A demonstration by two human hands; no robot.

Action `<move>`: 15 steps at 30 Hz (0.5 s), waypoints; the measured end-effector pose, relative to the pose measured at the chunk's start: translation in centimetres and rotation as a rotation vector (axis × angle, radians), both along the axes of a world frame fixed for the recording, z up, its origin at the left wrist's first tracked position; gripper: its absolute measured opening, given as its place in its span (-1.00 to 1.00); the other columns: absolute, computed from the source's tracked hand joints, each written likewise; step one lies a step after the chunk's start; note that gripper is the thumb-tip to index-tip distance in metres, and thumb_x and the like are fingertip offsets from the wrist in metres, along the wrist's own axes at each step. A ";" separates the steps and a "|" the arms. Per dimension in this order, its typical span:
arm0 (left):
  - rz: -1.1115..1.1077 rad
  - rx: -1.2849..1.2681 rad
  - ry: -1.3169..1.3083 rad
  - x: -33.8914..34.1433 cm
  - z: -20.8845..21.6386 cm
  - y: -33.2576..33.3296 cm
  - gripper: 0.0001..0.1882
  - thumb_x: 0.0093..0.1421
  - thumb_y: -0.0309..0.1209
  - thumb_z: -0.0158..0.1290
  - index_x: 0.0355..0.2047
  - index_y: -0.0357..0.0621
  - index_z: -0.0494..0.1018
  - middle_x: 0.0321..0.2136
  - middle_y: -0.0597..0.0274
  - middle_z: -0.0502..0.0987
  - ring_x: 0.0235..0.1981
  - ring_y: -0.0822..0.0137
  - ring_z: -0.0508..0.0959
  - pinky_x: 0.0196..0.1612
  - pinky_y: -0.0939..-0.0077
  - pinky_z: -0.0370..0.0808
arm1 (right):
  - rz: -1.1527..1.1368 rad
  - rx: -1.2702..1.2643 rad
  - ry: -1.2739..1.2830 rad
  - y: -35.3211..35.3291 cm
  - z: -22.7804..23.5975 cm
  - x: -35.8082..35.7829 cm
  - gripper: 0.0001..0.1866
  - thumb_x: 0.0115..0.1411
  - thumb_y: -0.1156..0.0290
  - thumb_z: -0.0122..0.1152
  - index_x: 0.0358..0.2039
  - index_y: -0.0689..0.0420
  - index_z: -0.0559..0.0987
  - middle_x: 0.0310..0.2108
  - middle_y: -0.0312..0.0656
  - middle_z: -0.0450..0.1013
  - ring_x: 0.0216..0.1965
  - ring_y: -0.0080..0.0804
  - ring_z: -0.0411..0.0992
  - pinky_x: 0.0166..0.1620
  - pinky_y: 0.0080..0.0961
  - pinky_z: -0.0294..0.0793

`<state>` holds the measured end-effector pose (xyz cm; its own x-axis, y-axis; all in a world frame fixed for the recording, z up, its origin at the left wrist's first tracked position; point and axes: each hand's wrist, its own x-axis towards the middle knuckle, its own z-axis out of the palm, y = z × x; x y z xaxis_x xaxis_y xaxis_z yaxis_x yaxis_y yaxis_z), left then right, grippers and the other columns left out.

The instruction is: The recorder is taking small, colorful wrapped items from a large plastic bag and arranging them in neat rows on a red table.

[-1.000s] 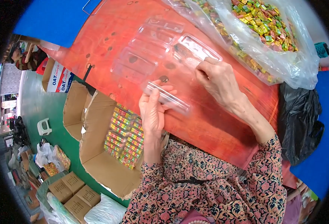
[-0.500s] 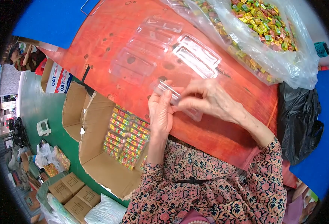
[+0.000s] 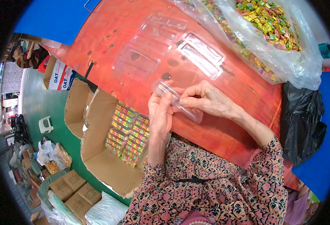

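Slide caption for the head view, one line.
Left hand gripping, right hand touching a clear plastic tray over a red table, near more trays and a bag of small colourful pieces.

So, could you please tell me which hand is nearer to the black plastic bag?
Right. The right hand, over the red table, is left of the black plastic bag; the left hand is farther left.

Held tray (image 3: 193, 114) lies in left hand (image 3: 160, 116), right hand (image 3: 208, 99) at its right side, above table (image 3: 97, 48). Other trays (image 3: 200, 54) lie beyond, on table. Bag (image 3: 303, 69) sits far right, packets (image 3: 273, 28) inside. Left, beside table: carton (image 3: 97, 122), packs (image 3: 126, 131) inside; farther left, stool (image 3: 45, 125) on floor (image 3: 60, 138).
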<state>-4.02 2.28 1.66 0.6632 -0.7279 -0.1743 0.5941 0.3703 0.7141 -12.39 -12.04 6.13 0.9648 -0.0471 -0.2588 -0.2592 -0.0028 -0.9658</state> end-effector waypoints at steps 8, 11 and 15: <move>0.092 0.058 0.053 0.9 -0.4 1.0 -0.62 0.16 -0.35 -0.03 -0.10 -0.33 0.23 -0.31 -0.05 0.47 -0.31 0.16 0.54 -0.43 0.41 0.61 | -0.397 -1.282 -0.314 -0.4 -1.9 1.7 -0.90 -0.08 0.54 0.09 -0.48 0.16 0.52 -0.58 -0.11 0.41 -0.59 -0.19 0.42 -0.59 -0.37 0.39; 0.076 0.062 0.052 0.6 -0.4 1.0 -0.63 0.16 -0.35 -0.04 -0.09 -0.33 0.22 -0.31 -0.06 0.47 -0.30 0.14 0.54 -0.42 0.41 0.61 | -0.338 -1.406 -0.334 0.1 -3.3 2.7 -0.92 -0.04 0.52 0.10 -0.47 0.15 0.51 -0.56 -0.12 0.39 -0.60 -0.22 0.42 -0.60 -0.41 0.39; 0.048 0.109 -0.006 0.0 -0.6 0.8 -0.56 0.15 -0.24 -0.03 -0.09 -0.36 0.24 -0.31 -0.06 0.47 -0.30 0.14 0.54 -0.41 0.36 0.61 | -0.368 -1.255 -0.292 0.7 -2.2 1.9 -0.90 0.00 0.48 0.12 -0.43 0.15 0.52 -0.50 -0.11 0.41 -0.58 -0.20 0.42 -0.58 -0.36 0.38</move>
